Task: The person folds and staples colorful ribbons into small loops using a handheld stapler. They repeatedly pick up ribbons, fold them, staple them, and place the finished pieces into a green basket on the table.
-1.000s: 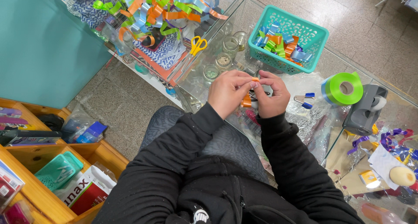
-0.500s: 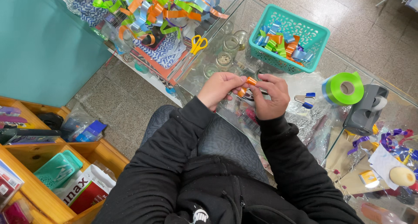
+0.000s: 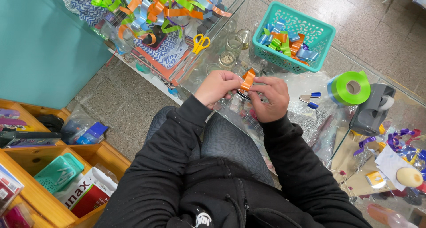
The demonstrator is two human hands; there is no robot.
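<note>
Black long-sleeved jacket (zip down the front), grey patterned trousers.

Speckled stone tile floor (image 3: 120, 95), teal wall panel (image 3: 40, 41) at left, glass-topped counter (image 3: 337, 68), wooden shelving compartments (image 3: 95, 155) lower left, even daylight.

Both black-sleeved arms reach forward and meet; the left hand (image 3: 217, 87) and right hand (image 3: 268, 97) sit close together, fingers (image 3: 259, 82) curled and pinching inward.
</note>
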